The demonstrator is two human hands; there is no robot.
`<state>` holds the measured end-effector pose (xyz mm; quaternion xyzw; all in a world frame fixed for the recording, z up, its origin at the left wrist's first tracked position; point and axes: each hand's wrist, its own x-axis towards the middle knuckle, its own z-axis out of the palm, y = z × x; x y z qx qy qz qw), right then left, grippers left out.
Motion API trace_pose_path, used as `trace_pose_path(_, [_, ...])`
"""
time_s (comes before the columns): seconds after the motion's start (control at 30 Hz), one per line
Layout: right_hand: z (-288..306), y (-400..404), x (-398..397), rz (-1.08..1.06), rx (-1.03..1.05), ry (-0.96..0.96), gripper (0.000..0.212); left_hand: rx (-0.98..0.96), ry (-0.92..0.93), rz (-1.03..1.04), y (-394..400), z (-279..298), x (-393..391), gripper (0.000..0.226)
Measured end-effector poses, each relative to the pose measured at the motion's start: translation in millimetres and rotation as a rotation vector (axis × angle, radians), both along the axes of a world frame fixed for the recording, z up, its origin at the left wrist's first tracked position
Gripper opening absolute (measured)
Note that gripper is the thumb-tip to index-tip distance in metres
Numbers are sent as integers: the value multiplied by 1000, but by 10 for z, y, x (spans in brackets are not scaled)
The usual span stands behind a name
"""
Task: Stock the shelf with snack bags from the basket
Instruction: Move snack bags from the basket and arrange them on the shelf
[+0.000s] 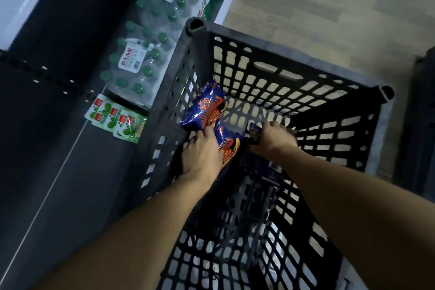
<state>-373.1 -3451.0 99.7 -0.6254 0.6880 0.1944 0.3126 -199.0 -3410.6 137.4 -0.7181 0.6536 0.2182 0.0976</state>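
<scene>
Both my arms reach down into a deep black lattice basket (294, 49). Two blue snack bags with orange flame print lie at its bottom left: one (207, 106) against the left wall, another (227, 146) just in front of it. My left hand (202, 155) rests on that nearer bag, fingers spread over its edge. My right hand (270, 139) grips a dark blue bag (254, 132) at the basket's middle; most of that bag is hidden under the hand. More dark blue packaging (270, 172) shows beneath my right forearm.
Left of the basket stand shrink-wrapped packs of green-capped water bottles (146, 54) and a green-and-white pack of small packets (115, 117) on the floor. A dark shelf unit (47, 125) runs along the left. Wood-look floor lies beyond the basket, and a dark object (421, 125) is at right.
</scene>
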Motion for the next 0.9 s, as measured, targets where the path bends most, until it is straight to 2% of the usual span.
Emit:
trace_pose_path(0.17, [138,33,9,109,120,9,62,57,20,34,61,94,92,54])
trace_pose_path(0.4, [887,264,-21,89,-4,-69,50,36,55,-8,69,693,-13,47])
trace_pose_path(0.6, [2065,420,-73,50,-144,-98,53,-32,66,-91,42,1750,-77,44])
trace_pose_path(0.9, [4124,710,7,98,-349,-86,49,-161,64,-189,189,3718,-36,44])
